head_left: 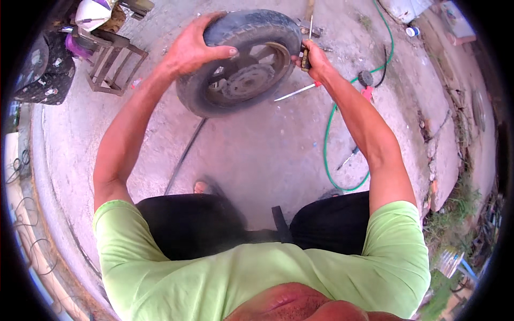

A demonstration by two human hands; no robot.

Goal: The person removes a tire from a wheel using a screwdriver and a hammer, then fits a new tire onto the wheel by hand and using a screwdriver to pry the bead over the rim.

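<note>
Left grip [194, 51] clasps the wheel [247, 80] near a screwdriver [294, 92] and green hose [327, 143].

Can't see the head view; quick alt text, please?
The person's left hand grips a tilted tyred wheel; the right hand, at its right edge, holds a slim-shafted tool. A green hose curves across the ground to the right.

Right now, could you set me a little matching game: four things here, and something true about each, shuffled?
1. Left hand
2. Right hand
3. Hose
4. Red-handled tool

A. Green, curving over the ground
B. Holding a dark-handled tool
C. Lying on the ground, its shaft pointing left
D. On the wheel, thumb over its side

Pairs: 1-D, 2-B, 3-A, 4-C
</note>
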